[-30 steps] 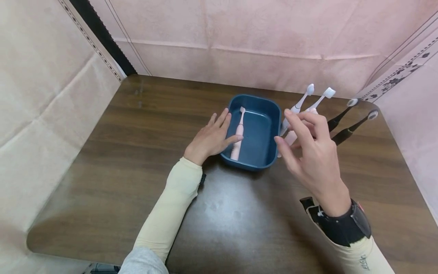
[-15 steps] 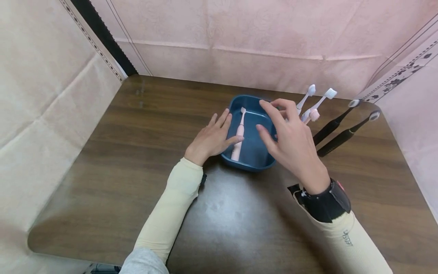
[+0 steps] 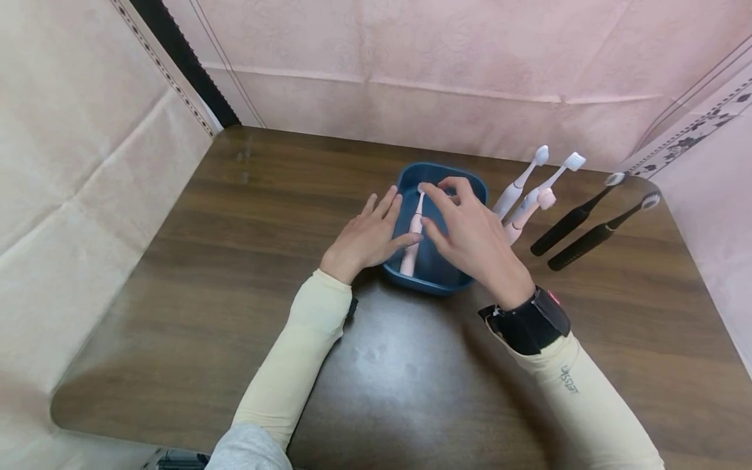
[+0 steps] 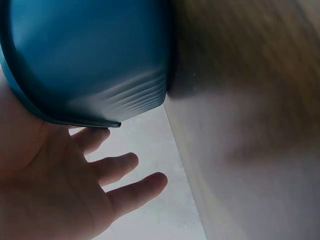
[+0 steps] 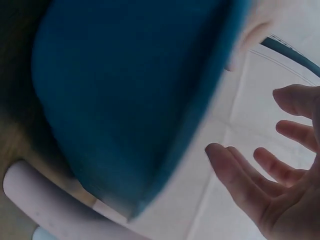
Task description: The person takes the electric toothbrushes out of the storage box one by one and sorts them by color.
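A blue rectangular bin (image 3: 435,284) stands on the wooden table with a pink electric toothbrush (image 3: 410,251) lying along its left side. At the bin's left rim my left hand (image 3: 364,235) rests with fingers spread, its thumb reaching over the edge above the toothbrush handle. In the left wrist view the bin's rim (image 4: 60,121) lies against that hand, several fingers stretched out past it. My right hand (image 3: 470,235) hovers over the bin's right half, fingers loosely bent, thumb and index apart near the toothbrush. The right wrist view shows nothing between the right hand's fingers (image 5: 240,185).
Right of the bin lie two white electric toothbrushes (image 3: 510,196) and a pink one (image 3: 517,225), partly behind the right hand. Farther right are two black electric toothbrushes (image 3: 564,228). A pink cloth (image 3: 446,72) hangs behind the table's back edge.
My right hand has moved left from above the toothbrushes on the right to over the bin, uncovering the second pink toothbrush and the black ones. The left hand stays at the rim.
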